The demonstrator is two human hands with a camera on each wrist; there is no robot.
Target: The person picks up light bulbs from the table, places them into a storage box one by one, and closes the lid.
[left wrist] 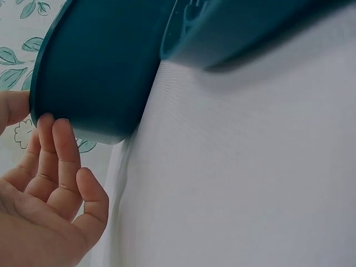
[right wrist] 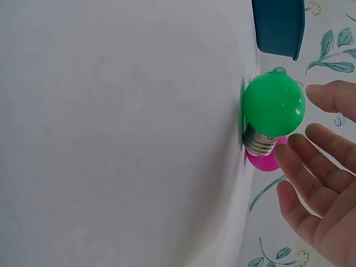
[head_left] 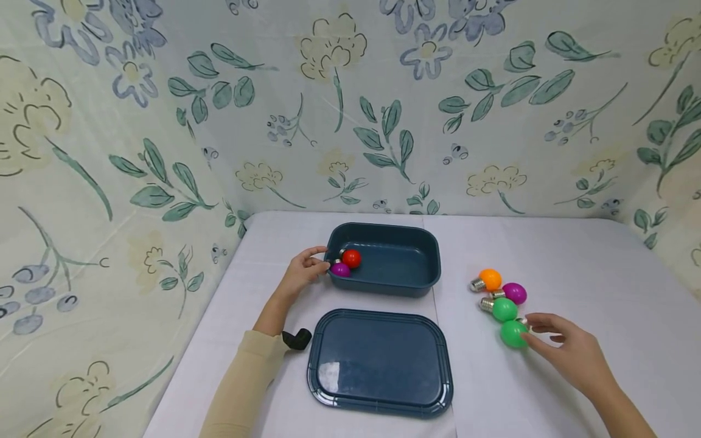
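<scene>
My left hand [head_left: 304, 271] touches the left end of the box [head_left: 378, 287], fingers loosely bent; whether it pinches, I cannot tell. My right hand [head_left: 583, 356], partly spread and holding nothing, is poised at the nearer green bulb [head_left: 513, 334], right of the box and closer to me. I seem to be picking up; next needs a gentle pinch.

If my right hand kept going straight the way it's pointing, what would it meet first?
Most likely the nearest green light bulb, just ahead of the right hand; whether the hand already touches its screw base is hard to tell.
</scene>
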